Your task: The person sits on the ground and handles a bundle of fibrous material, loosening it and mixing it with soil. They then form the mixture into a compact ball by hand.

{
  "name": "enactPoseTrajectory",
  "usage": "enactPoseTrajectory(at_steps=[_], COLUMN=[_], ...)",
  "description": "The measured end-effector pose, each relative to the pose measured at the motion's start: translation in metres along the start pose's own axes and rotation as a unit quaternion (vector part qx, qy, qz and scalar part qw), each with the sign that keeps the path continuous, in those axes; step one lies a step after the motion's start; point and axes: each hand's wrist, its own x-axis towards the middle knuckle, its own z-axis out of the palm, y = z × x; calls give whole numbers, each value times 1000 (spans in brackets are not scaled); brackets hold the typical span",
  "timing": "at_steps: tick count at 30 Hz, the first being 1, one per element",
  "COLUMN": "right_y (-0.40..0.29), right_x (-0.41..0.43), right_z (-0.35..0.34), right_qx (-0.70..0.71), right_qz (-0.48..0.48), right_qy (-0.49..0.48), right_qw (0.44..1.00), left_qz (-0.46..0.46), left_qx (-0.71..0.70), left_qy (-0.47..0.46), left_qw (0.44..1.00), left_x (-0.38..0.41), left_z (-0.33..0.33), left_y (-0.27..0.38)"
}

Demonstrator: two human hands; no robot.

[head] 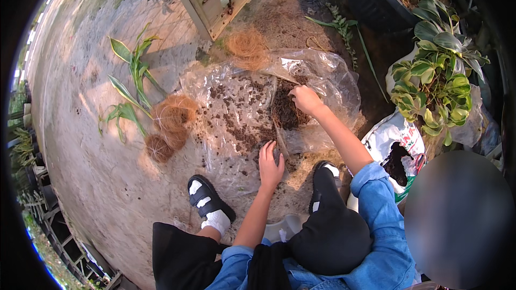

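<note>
A clear plastic sheet [242, 175] lies on the concrete, scattered with dark clumps of soil [238, 129]. On its right part is a heap of dark soil and fibre [287, 106]. My right hand [307, 100] has its fingertips at the heap's upper right side; whether they pinch anything is hidden. Lower down, my left hand [271, 165] rests at the edge of the plastic below the heap, fingers spread and seemingly holding nothing. Left of the sheet sit balls of brown fibre [175, 114] bound with pale string, with variegated leafy plants [139, 72] growing from them. Loose brown fibre [248, 48] lies above.
At right stand a torn white sack [397, 129] showing dark soil, and a yellow-green leafy plant [435, 88]. A large black pot [383, 4] is at upper right. A metal frame [209, 8] reaches down at the top. Cut leafy stems [346, 34] lie near the pot.
</note>
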Motion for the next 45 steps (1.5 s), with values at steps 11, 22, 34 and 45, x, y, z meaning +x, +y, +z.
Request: enactPoseTrajectory(at_steps=[11, 22, 34, 45], right_y=[-13, -20, -20, 7], right_x=[-15, -39, -62, -35], right_z=[19, -68, -66, -19], right_qx=[-81, 198, 415, 305], right_qz=[66, 95, 103, 191], right_qy=[-7, 105, 116, 66], right_qw=[994, 970, 897, 931], left_qz=[-1, -1, 0, -16], left_qx=[1, -24, -23, -20], left_qy=[4, 10, 17, 12], left_qw=[1000, 1000, 1000, 1000], left_x=[2, -1, -2, -2], left_z=[-2, -2, -3, -2], left_y=[-1, 2, 0, -3])
